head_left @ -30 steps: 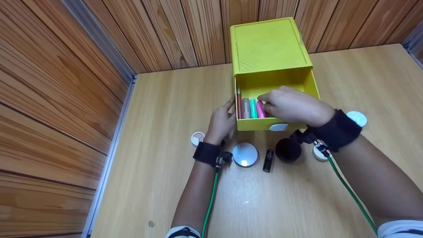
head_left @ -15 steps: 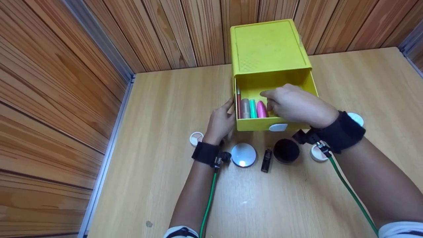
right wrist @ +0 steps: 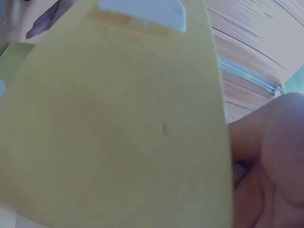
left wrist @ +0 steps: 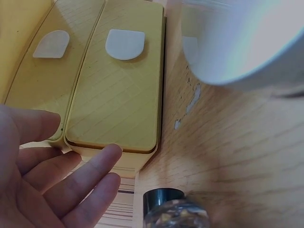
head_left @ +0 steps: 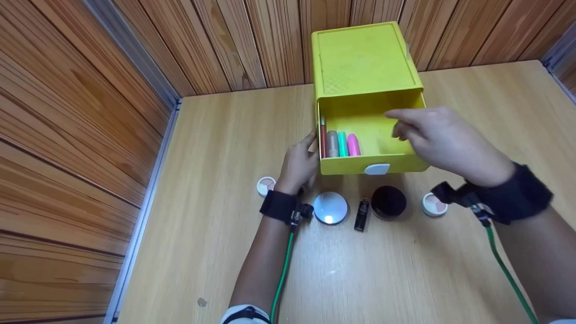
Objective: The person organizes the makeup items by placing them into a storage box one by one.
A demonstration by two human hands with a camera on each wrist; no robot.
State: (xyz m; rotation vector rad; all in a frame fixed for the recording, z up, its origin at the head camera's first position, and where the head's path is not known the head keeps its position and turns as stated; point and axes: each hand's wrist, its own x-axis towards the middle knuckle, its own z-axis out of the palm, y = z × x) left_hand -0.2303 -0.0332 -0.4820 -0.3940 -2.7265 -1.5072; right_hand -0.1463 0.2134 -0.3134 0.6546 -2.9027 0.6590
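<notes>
A yellow drawer box (head_left: 366, 58) stands near the back wall with its upper drawer (head_left: 337, 167) pulled out. Inside, along the left, lie a dark red tube (head_left: 323, 140), a grey tube (head_left: 332, 144), a green tube (head_left: 342, 144) and a pink tube (head_left: 353, 145). My left hand (head_left: 300, 164) is at the box's left side, its fingers extended in the left wrist view, right at the box's edge. My right hand (head_left: 443, 139) hovers over the drawer's right side, index finger pointing left, other fingers loosely bent, holding nothing. In the right wrist view the yellow drawer front (right wrist: 128, 118) hides much of that hand.
In front of the box lie a shiny round compact (head_left: 330, 208), a small black tube (head_left: 361, 215), a round black container (head_left: 389, 202) and a round three-colour palette (head_left: 434, 205). Another such palette (head_left: 266, 186) sits left of my left wrist. Wooden panels (head_left: 288, 42) rise behind.
My right hand has left the pink tube, which stays in the drawer, and moved right toward the drawer's right edge. The left hand has kept its place.
</notes>
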